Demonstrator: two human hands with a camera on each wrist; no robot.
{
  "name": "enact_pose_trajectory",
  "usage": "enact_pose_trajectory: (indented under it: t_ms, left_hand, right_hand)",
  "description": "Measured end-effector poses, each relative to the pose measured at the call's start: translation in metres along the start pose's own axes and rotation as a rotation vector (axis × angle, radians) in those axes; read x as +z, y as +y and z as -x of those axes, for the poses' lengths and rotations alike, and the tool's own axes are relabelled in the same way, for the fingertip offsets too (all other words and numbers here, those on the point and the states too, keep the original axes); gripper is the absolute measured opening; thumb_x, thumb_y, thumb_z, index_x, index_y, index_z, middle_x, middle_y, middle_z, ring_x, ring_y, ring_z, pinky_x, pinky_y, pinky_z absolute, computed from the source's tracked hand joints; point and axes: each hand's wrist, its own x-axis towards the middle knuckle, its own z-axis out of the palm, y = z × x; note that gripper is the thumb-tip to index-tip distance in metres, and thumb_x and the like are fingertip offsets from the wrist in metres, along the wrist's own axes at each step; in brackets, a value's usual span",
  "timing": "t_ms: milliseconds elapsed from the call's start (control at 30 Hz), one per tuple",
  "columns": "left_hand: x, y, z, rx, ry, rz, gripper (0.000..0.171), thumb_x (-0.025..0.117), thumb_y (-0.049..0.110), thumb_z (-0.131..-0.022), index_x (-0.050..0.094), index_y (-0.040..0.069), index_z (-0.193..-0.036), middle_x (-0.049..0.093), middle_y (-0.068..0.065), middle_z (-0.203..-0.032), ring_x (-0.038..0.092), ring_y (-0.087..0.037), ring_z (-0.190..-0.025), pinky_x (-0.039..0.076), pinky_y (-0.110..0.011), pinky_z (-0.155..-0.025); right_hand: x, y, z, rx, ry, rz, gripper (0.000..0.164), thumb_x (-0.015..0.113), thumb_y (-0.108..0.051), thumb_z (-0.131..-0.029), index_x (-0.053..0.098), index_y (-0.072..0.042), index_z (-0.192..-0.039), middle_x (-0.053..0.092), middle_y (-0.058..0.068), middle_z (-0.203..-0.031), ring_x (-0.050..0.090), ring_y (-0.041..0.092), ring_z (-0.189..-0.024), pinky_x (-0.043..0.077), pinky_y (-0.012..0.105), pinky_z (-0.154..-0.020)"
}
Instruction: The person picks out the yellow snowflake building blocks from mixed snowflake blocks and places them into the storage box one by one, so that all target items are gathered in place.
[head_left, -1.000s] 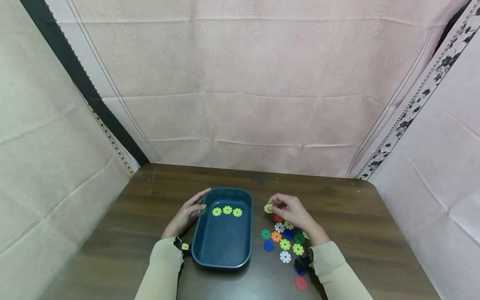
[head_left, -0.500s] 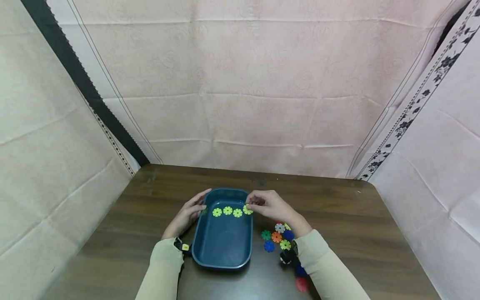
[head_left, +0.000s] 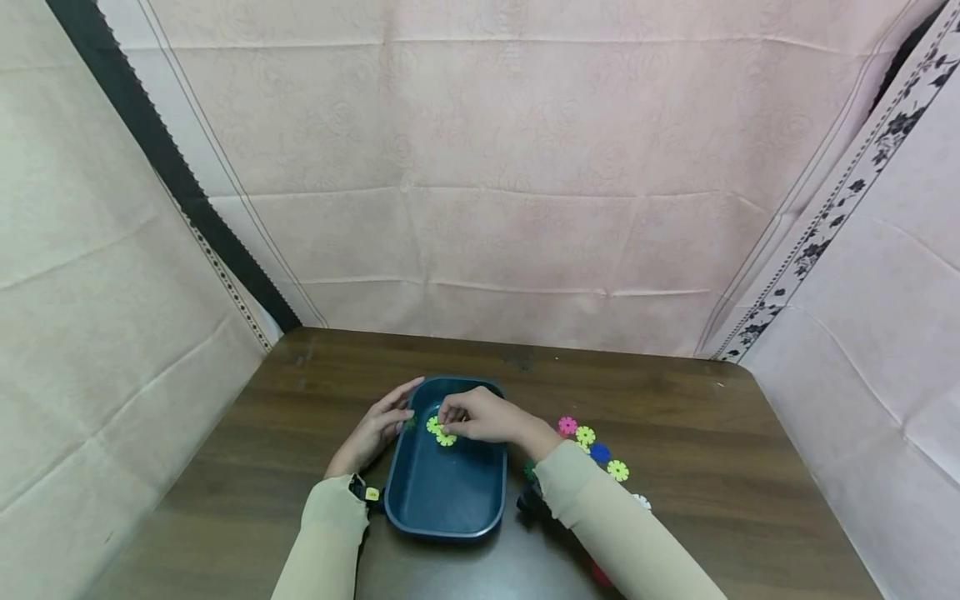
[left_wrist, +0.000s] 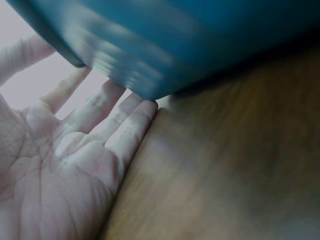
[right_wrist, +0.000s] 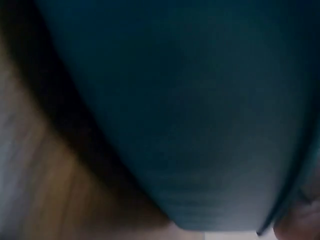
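A thin yellow-green, flower-shaped disc point(head_left: 447, 439) is inside the glossy dark blue rectangular tray point(head_left: 450, 500), seemingly pinched by the curled right hand point(head_left: 483, 417). It could slip from so fine a grip, or the fingertips could knock the matching yellow-green disc point(head_left: 432, 424) just beside it. Being round, it has no long axis; its face looks upward. The left hand point(head_left: 375, 427), fingers extended, touches the tray's left wall; pushing hard could slide the tray along the brown wood-grained counter point(head_left: 712, 467).

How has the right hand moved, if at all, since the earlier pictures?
Yes, leftward: in the head view, the right hand has gone from right of the blue tray to above its inside.
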Motion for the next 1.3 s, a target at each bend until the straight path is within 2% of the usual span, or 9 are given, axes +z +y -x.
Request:
enact_pose_trajectory:
  t_ms: [267,533,733,1033,1300]
  left_hand:
    - [0.000,0.000,0.001,0.005,-0.008,0.007,0.056,0.050,0.013,-0.103,0.038,0.023,-0.157,0.033,-0.006,-0.160,0.043,-0.029,-0.138,0.046,-0.034,-0.100]
    - [-0.001,0.000,0.000,0.004,-0.006,-0.001,0.055,0.050,0.014,-0.103,0.038,0.024,-0.156,0.034,-0.005,-0.160,0.045,-0.029,-0.136,0.047,-0.034,-0.099]
    - [0.000,-0.001,0.000,0.009,-0.009,-0.002,0.055,0.050,0.015,-0.103,0.038,0.024,-0.156,0.034,-0.007,-0.160,0.044,-0.030,-0.136,0.047,-0.033,-0.099]
    - [0.000,-0.001,0.000,0.006,-0.010,-0.004,0.056,0.050,0.015,-0.103,0.037,0.023,-0.157,0.034,-0.007,-0.160,0.043,-0.030,-0.137,0.045,-0.033,-0.101]
    - [-0.001,-0.002,0.001,0.014,-0.018,-0.002,0.055,0.050,0.016,-0.103,0.038,0.023,-0.157,0.036,-0.009,-0.159,0.044,-0.030,-0.137,0.045,-0.036,-0.101]
  right_hand:
    - [0.009,-0.004,-0.010,0.084,-0.099,0.007,0.009,0.064,-0.012,-0.100,0.069,-0.013,-0.107,0.069,-0.010,-0.096,0.064,-0.002,-0.088,0.052,0.018,-0.076]
    - [0.012,-0.002,-0.010,0.111,-0.095,0.010,0.010,0.064,-0.010,-0.099,0.069,-0.012,-0.108,0.069,-0.009,-0.096,0.064,0.000,-0.086,0.053,0.019,-0.074]
    - [0.013,-0.001,-0.009,0.105,-0.102,0.000,0.011,0.064,-0.009,-0.099,0.068,-0.012,-0.109,0.070,-0.008,-0.095,0.065,0.000,-0.084,0.053,0.019,-0.072]
    - [0.014,-0.002,-0.009,0.109,-0.100,-0.018,0.012,0.067,-0.010,-0.097,0.070,-0.012,-0.109,0.071,-0.008,-0.100,0.065,-0.002,-0.091,0.053,0.018,-0.078]
    - [0.014,-0.003,-0.008,0.064,-0.087,-0.014,0.012,0.068,-0.015,-0.098,0.071,-0.014,-0.109,0.072,-0.010,-0.102,0.065,-0.003,-0.094,0.052,0.018,-0.081]
